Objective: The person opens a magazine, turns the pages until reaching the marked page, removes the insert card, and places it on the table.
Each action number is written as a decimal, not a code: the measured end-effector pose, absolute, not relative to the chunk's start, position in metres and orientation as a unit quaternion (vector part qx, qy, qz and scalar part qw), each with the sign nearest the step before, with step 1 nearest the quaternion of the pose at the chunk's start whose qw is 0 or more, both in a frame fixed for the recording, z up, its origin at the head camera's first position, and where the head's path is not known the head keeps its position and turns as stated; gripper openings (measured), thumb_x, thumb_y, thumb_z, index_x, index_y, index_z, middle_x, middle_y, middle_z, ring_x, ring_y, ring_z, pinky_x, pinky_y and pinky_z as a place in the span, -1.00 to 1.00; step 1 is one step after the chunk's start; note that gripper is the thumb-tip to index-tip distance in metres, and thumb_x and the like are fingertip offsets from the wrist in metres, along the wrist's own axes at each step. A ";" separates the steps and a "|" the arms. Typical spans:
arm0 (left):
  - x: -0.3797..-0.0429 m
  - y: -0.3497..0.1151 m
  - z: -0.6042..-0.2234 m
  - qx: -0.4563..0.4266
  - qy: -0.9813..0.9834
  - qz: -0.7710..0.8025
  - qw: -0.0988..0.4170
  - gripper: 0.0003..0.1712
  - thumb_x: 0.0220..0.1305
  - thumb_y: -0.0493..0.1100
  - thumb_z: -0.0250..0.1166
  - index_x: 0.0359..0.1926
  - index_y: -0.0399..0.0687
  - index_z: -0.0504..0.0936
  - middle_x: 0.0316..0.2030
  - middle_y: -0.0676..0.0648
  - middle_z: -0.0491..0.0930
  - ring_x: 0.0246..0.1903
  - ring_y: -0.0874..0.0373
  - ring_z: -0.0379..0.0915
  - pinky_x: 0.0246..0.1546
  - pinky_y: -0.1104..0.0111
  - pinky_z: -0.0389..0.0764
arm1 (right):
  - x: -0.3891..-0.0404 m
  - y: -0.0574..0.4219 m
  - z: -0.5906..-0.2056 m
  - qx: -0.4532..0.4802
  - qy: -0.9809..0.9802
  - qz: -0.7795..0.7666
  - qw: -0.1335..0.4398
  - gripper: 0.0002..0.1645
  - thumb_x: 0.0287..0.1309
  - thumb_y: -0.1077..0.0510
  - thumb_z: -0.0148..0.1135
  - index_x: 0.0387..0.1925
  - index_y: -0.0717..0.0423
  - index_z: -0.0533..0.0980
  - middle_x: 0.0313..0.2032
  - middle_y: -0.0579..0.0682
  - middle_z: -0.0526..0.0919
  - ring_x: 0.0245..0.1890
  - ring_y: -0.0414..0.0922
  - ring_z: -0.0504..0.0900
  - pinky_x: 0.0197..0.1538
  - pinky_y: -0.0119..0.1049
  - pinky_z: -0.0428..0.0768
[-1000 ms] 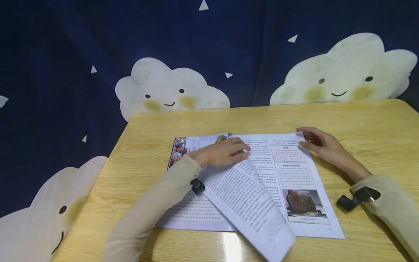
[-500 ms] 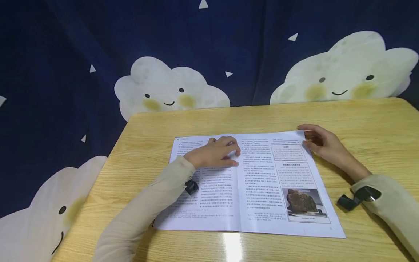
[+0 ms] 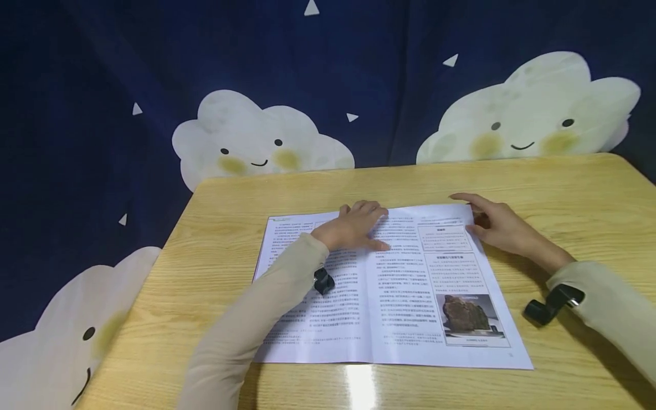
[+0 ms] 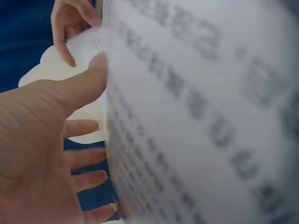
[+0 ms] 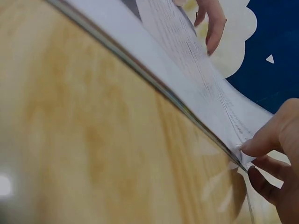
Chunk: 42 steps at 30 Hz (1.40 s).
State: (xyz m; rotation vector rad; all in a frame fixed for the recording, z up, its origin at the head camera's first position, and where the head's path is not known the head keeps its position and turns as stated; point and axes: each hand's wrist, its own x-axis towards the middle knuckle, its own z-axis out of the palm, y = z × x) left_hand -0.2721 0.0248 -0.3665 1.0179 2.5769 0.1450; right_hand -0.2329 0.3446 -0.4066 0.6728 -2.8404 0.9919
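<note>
A magazine [image 3: 400, 319] lies spread on the table, its printed text facing away from me and a brown rock photo on its right page. My left hand [image 3: 351, 226] is over the far part of the fold, fingers and thumb extended and apart. In the left wrist view, that hand's thumb and fingertips [image 4: 99, 176] line up along the page surface. At the far right corner my right hand [image 3: 498, 225] pinches the pages. The right wrist view has its thumb [image 5: 259, 142] on top of the corner and fingers below the edge.
The wooden table [image 3: 205, 250] surrounds the magazine on all sides. Behind its far edge hangs a dark blue curtain [image 3: 394, 85] printed with smiling clouds. Black camera mounts [image 3: 550, 304] sit on both wrists over beige sleeves.
A leaf that stood half turned under the left hand a second ago now lies flat on the left side. The left hand has since shifted slightly right and away. The right hand keeps its corner.
</note>
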 end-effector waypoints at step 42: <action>-0.272 0.008 -0.370 0.406 0.893 0.160 0.109 -0.59 0.48 0.16 -0.05 0.04 -0.01 0.45 -0.15 0.01 0.51 -0.14 0.17 0.40 0.22 0.16 0.21 | -0.234 0.350 -0.407 0.233 -0.916 0.326 0.021 -0.33 0.02 0.25 0.46 0.20 0.19 0.46 0.15 0.17 0.52 -0.01 -0.01 0.43 -0.05 -0.63 0.25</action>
